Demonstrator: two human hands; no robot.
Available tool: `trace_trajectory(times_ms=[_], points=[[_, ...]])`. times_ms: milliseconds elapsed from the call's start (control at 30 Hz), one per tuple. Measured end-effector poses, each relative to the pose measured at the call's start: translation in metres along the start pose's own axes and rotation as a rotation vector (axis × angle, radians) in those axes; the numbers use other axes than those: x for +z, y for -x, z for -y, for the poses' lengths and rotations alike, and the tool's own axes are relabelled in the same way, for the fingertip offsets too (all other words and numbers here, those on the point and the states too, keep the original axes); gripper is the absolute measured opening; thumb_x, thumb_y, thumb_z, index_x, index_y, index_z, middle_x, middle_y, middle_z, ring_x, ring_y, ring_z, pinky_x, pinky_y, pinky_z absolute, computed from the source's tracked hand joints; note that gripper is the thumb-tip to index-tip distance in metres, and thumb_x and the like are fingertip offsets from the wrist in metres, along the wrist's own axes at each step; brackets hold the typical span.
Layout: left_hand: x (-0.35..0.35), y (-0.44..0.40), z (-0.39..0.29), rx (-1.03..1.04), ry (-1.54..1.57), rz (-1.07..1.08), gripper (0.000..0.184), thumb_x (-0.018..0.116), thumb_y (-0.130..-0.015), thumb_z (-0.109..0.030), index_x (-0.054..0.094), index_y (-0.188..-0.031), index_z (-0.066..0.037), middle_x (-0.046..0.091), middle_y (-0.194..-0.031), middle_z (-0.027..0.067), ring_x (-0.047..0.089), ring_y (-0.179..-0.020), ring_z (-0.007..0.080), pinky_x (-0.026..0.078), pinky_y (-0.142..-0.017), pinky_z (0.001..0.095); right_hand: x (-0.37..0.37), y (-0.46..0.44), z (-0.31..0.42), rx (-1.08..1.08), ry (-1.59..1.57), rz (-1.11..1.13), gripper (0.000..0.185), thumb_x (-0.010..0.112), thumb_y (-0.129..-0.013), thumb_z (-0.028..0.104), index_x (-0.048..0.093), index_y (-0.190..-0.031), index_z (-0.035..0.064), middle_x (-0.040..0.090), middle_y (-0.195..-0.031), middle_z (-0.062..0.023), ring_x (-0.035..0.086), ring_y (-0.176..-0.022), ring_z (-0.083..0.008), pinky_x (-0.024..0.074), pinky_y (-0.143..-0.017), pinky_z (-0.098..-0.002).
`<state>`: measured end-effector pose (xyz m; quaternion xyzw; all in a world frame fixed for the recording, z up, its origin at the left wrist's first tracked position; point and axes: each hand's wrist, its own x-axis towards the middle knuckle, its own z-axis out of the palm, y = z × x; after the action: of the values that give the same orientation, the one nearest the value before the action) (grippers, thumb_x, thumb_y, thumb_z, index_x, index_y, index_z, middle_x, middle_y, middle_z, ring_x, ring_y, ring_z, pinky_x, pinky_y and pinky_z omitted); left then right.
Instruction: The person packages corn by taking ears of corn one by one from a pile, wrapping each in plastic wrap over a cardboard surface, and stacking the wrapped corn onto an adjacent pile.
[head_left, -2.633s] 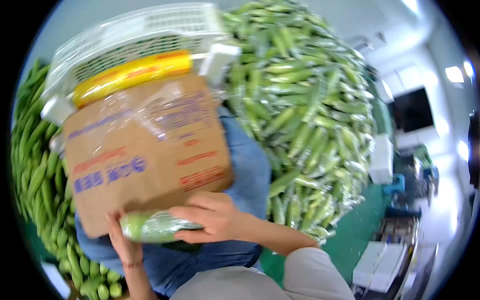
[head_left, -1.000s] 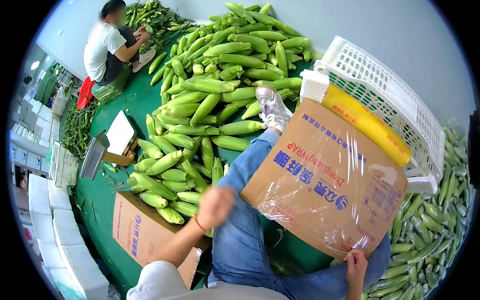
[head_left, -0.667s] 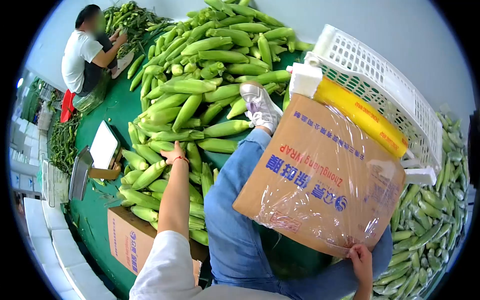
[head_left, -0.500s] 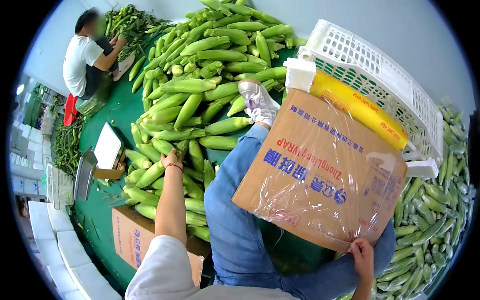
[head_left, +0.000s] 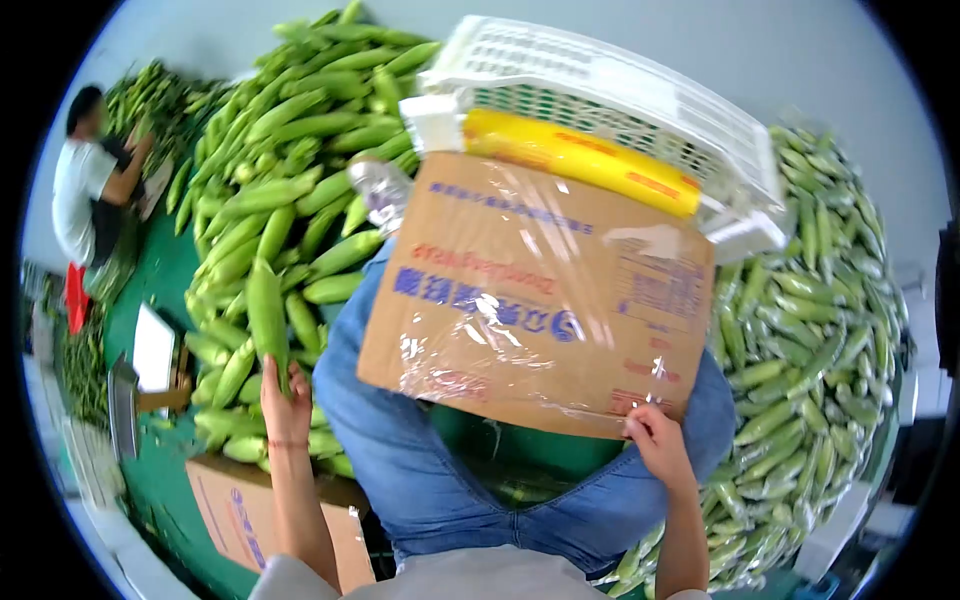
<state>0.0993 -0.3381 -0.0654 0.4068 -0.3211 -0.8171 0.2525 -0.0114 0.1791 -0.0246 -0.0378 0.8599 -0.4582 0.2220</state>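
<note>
My left hand (head_left: 287, 405) is closed round the lower end of an ear of corn (head_left: 266, 312) in its green husk, held up over the pile. At the near edge of a flattened cardboard sheet (head_left: 500, 375) on my lap, my right hand (head_left: 658, 445) pinches the edge of the clear plastic wrap (head_left: 640, 375) stretched across it. The wrap comes from the side of a yellow-cored film roll (head_left: 580, 160) lying along the cardboard's far edge. Loose husked ears of corn (head_left: 320, 125) are heaped at left.
A white plastic crate (head_left: 600, 65) stands behind the roll. Film-wrapped ears of corn (head_left: 800, 400) lie heaped at right. A scale (head_left: 153, 350) and an open cardboard box (head_left: 230, 510) are at left. Another person (head_left: 90, 190) sits at the far left, by green husks (head_left: 165, 110).
My left hand has gone from reaching into the pile to holding up an ear of corn. My right hand still pinches the wrap's edge. The view has turned to the right.
</note>
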Motion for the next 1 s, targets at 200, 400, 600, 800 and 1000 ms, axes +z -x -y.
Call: trace_trajectory(times_ms=[200,400,600,800,1000], points=[[0.101,0.072,0.001,0.977,-1.371,0.833,0.073,0.072,-0.079,-0.007,0.037,-0.143,-0.001,0.058,-0.116,0.0178,0.059,-0.102,0.0346,0.048,-0.09,0.0404,0.017,0.009,0.007,-0.085,0.167,-0.168,0.009,0.06,-0.09,0.013,0.059,-0.092,0.0036,0.063,-0.081,-0.013,0.061,-0.078,-0.0312,0.0472,-0.072,-0.0398],[0.201,0.067,0.075,1.108,-1.468,1.524,0.064,0.071,-0.08,-0.019,0.047,-0.14,-0.023,0.057,-0.099,0.0126,0.062,-0.084,0.0311,0.051,-0.069,0.039,0.021,0.027,0.019,-0.251,0.632,-0.237,0.009,0.061,-0.088,0.013,0.058,-0.094,0.0068,0.061,-0.081,-0.0141,0.059,-0.078,-0.0353,0.0437,-0.07,-0.0464],[0.233,0.037,0.084,0.506,-1.683,1.776,0.067,0.067,-0.084,-0.029,0.039,-0.145,-0.03,0.057,-0.098,0.0127,0.061,-0.083,0.0325,0.051,-0.072,0.042,-0.006,0.008,0.059,-0.251,-0.719,-0.167,0.013,0.054,-0.098,0.015,0.057,-0.105,0.0061,0.066,-0.102,-0.0062,0.062,-0.093,-0.0191,0.0482,-0.083,-0.0306],[0.183,0.079,0.083,0.928,-1.36,1.016,0.087,0.08,-0.073,-0.036,0.04,-0.143,-0.004,0.043,-0.141,0.0213,0.048,-0.124,0.0382,0.044,-0.097,0.0436,0.033,-0.094,0.06,-0.636,0.663,-0.48,0.03,0.069,-0.084,0.031,0.065,-0.102,0.0077,0.064,-0.102,-0.0065,0.06,-0.087,-0.0257,0.0495,-0.074,-0.035],[0.152,0.043,0.065,0.92,-1.361,0.906,0.018,0.066,-0.078,-0.001,0.07,-0.094,-0.007,0.067,-0.088,0.0109,0.067,-0.08,0.0297,0.054,-0.075,0.038,0.031,-0.11,0.066,-0.629,0.581,-0.492,0.02,0.07,-0.08,0.028,0.069,-0.084,0.0076,0.058,-0.085,-0.0043,0.059,-0.082,-0.0239,0.0504,-0.065,-0.0358]])
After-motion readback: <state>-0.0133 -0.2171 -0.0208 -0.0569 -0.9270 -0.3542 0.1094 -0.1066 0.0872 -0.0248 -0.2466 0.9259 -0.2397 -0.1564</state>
